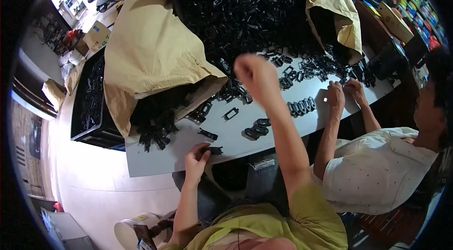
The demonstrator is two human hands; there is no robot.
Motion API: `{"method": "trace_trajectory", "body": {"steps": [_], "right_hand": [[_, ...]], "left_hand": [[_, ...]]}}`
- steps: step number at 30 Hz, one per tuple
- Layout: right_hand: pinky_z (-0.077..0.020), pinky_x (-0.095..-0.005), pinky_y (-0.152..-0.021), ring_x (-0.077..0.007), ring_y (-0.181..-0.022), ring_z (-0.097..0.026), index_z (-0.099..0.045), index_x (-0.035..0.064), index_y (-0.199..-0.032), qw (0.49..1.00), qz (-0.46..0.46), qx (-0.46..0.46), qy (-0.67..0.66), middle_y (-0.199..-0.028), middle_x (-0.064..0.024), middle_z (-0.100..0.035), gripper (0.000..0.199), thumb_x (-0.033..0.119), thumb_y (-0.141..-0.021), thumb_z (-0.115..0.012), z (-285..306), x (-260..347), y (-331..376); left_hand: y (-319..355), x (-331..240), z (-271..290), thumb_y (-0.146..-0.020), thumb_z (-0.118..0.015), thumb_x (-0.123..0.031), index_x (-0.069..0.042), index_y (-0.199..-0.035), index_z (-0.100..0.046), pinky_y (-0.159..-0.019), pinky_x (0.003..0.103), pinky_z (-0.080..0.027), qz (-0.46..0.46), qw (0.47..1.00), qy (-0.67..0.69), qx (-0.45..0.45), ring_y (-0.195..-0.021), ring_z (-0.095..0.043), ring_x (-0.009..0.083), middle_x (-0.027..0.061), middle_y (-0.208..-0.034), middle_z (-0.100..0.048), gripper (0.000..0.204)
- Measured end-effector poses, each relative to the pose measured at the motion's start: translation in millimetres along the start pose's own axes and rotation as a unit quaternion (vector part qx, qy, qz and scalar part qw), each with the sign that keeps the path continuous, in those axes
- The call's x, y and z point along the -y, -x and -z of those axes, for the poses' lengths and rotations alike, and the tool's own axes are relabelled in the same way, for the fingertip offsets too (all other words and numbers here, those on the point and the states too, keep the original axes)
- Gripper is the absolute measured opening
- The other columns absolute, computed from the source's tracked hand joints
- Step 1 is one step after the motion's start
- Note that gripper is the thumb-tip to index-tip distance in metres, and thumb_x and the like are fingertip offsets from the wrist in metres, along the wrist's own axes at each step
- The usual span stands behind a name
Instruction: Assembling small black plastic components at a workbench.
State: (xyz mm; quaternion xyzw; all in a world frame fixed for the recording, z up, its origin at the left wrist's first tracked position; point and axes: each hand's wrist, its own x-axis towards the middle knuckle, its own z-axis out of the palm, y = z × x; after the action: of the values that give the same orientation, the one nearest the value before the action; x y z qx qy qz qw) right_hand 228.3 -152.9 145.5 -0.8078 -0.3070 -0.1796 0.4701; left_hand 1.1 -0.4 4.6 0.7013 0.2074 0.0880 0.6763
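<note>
We are in a small workshop, a place of hand assembly or sorting: a grey surface (155,160) is heaped with small black plastic parts (245,18), more spill from tan sacks (151,47) and fill a black crate (89,99) on the floor, a second person (377,165) sits working beside us, and cartons (96,35) and crowded shelves (424,14) line the edges

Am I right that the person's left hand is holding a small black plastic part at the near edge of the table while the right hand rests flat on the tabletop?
Not quite. In the head view the right hand is raised in the air above the table, blurred, not resting on it. The left hand does hold a small black plastic part at the near edge.
</note>
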Motion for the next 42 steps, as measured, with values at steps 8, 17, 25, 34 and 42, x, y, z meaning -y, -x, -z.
{"method": "trace_trajectory", "body": {"steps": [8,17,25,34,42], "right_hand": [[-0.0485,-0.0441,-0.064,-0.0369,-0.075,-0.061,-0.060,0.0023,-0.097,0.953,-0.057,0.286,-0.082,-0.084,-0.0167,-0.061,0.040,0.040,-0.083,-0.064,-56,24,173],[-0.0430,-0.0284,-0.049,-0.0146,-0.052,-0.055,-0.060,0.0003,-0.083,0.836,-0.258,0.405,-0.267,-0.063,-0.0041,-0.059,0.026,0.026,-0.086,-0.065,-58,8,186],[-0.0377,-0.0473,-0.096,-0.0424,-0.117,-0.043,-0.050,0.0034,-0.124,0.976,0.001,0.086,0.202,-0.129,-0.0250,-0.043,0.048,0.017,-0.080,-0.065,-20,-7,168],[-0.0217,-0.0485,-0.109,-0.0346,-0.137,-0.024,-0.036,0.0102,-0.140,0.935,-0.003,0.273,0.227,-0.148,-0.0157,-0.026,0.056,0.021,-0.088,-0.054,-46,-17,183],[-0.0330,-0.0473,-0.101,-0.0375,-0.125,-0.037,-0.051,0.0101,-0.129,0.960,0.076,0.166,0.211,-0.136,-0.0149,-0.040,0.048,0.018,-0.082,-0.062,-41,-17,192]], "left_hand": [[8,-1,12,-0.087,-0.060,-0.007,-0.001,-0.112,-0.057,-0.069,0.019,-0.043,-0.001,0.995,0.102,0.017,-0.076,-0.053,0.0066,0.0010,-0.089,-0.060,0.026],[7,4,16,-0.088,-0.059,-0.009,0.001,-0.112,-0.058,-0.061,0.019,-0.041,-0.036,0.993,0.068,0.093,-0.066,-0.051,0.0055,0.0014,-0.084,-0.059,0.026],[16,7,17,-0.089,-0.054,-0.005,-0.004,-0.088,-0.052,-0.061,0.018,-0.035,-0.142,0.989,0.036,0.002,-0.069,-0.042,0.0030,-0.0031,-0.077,-0.047,0.002],[5,1,61,-0.083,-0.049,0.003,-0.003,-0.098,-0.055,-0.071,0.029,-0.043,-0.170,0.960,-0.194,-0.111,-0.077,-0.051,0.0165,0.0073,-0.089,-0.052,0.018],[-16,-17,95,-0.077,-0.058,-0.002,-0.013,-0.109,-0.061,-0.072,0.036,-0.049,-0.158,0.767,-0.597,-0.175,-0.088,-0.058,0.0295,0.0097,-0.104,-0.053,0.034]]}}
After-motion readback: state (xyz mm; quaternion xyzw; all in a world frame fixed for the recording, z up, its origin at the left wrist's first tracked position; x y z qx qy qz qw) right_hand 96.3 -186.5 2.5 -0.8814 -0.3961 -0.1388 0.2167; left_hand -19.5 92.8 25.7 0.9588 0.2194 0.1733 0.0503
